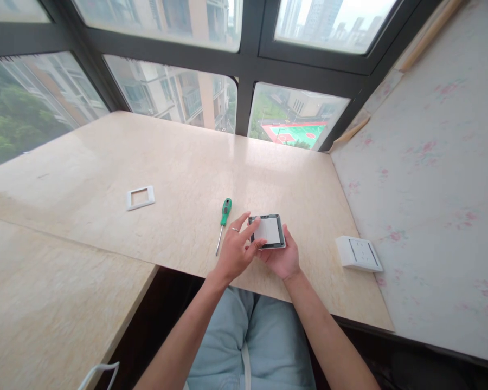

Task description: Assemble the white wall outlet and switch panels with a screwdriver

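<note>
A wall switch [270,231] with a white face and a dark grey inner frame is held just above the counter's front part. Under and along its right side is my right hand [282,257], closed around it with the thumb at the right edge. My left hand [238,246], a ring on one finger, grips its left part, index finger and thumb lying on the face. To the left of that hand lies a green-handled screwdriver [224,219], tip toward me. Farther left, a white rectangular cover frame [140,198] rests flat on the counter.
The beige stone-patterned counter [179,162] runs up to dark-framed windows [248,65]. At the right, a white socket box [360,253] sits against the floral wall [439,189]. A white cable [101,368] shows at the lower left, near the counter's front edge.
</note>
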`<state>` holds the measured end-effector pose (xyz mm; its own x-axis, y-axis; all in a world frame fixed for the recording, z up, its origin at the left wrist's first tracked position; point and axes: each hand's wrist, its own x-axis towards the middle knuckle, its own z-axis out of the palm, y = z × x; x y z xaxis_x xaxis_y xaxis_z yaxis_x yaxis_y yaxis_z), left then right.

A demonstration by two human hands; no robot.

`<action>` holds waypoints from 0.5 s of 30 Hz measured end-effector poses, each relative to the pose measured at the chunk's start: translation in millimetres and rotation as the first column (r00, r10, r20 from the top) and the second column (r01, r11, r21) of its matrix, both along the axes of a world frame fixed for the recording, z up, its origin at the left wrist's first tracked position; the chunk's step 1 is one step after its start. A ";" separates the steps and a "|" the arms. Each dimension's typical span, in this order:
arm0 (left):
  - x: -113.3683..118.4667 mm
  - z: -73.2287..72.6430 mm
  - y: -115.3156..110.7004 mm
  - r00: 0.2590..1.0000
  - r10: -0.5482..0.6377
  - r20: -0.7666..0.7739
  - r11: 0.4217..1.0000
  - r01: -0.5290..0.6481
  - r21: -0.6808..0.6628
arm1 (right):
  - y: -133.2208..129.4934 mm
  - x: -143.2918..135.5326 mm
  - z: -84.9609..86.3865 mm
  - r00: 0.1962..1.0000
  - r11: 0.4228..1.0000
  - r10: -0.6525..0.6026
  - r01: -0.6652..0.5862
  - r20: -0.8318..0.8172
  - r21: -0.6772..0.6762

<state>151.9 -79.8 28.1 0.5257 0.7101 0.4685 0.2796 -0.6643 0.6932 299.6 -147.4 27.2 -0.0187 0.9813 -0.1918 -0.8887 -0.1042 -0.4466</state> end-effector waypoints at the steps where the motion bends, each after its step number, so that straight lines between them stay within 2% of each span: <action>1: -1.3 2.1 1.9 0.999 -0.007 -0.046 0.999 0.010 0.051 | -0.2 -0.1 0.3 1.000 1.000 -0.001 0.001 -0.013 -0.012; 4: -2.5 7.9 5.6 0.989 -0.033 -0.142 0.989 0.053 0.137 | -0.2 -0.9 2.1 1.000 0.999 -0.006 0.005 -0.014 -0.050; 7: -3.4 11.2 7.0 0.987 -0.048 -0.152 0.989 0.069 0.134 | -0.3 -2.0 3.8 1.000 0.999 -0.001 0.002 0.025 -0.052; 15: -9.1 6.3 6.2 0.988 -0.155 -0.005 0.986 0.154 -0.070 | -0.5 -2.1 -0.8 0.997 0.999 0.005 -0.002 0.075 -0.035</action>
<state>142.8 -73.6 34.4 0.6359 0.6505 0.4153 0.1847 -0.6508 0.7365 297.4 -147.9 26.5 -0.0067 0.9740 -0.2266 -0.8524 -0.1240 -0.5080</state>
